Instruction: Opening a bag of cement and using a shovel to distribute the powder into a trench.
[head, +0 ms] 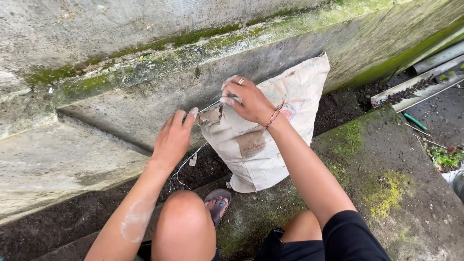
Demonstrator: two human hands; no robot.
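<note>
Paper sack (263,145) first: we see a tall, pale beige bag standing upright in a dark, soil-filled gutter, leaning back against a mossy concrete wall (145,92). Its top corner lies between our two hands, and both grips sit right at the mouth of the bag.

Our right hand (249,99) is closed over the upper edge of the sack, fingers curled down on the folded paper; a ring shows on one finger and a red cord bracelet (274,116) wraps the wrist. Our left hand (174,137) is just to the left of the sack's corner, thumb and forefinger pinched shut on a thin white string (208,107) that runs taut from the fingertips to the bag's top seam. More of that string hangs loose below the left hand, trailing down over the soil.

On the sack's front face we make out a brownish rectangular label patch (251,143) about midway up, slightly tilted, and a faded round reddish mark (288,112) higher up near the right wrist. The printing is too blurred to tell more.

Below, our bare knees frame a foot in a dark sandal (217,203) resting on the concrete ledge (382,179), which carries patches of green and yellow moss. At far right, grey pipes (425,77) lie along the ground.
</note>
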